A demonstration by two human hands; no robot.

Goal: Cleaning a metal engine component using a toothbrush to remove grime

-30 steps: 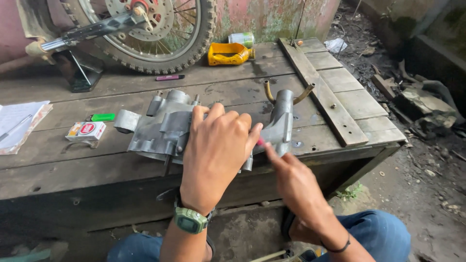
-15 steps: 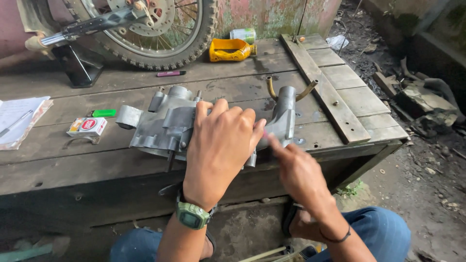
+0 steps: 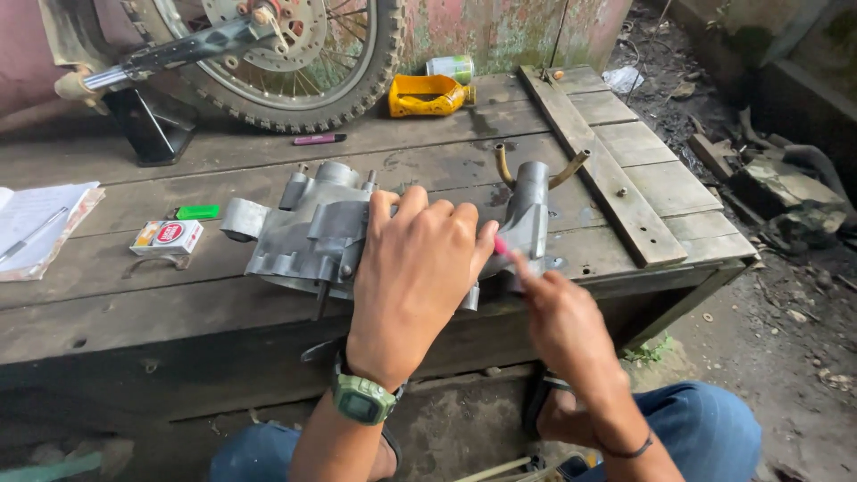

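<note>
A grey cast-metal engine casing (image 3: 312, 234) lay on the weathered wooden plank platform (image 3: 643, 183), near its front edge. The left hand (image 3: 412, 272), a green digital wristwatch (image 3: 364, 399) on its wrist, was laid flat over the casing's middle with fingers together and pressed down. The right hand (image 3: 558, 312) was pinched around a thin red-tipped tool (image 3: 502, 247), whose tip was held against the casing's right end, beside the left fingertips. Behind the casing, a knobby motorcycle wheel (image 3: 295, 54), a yellow plastic container (image 3: 427, 95), a green lighter (image 3: 197, 212) and a small red-and-white box (image 3: 167, 236) were seen.
</note>
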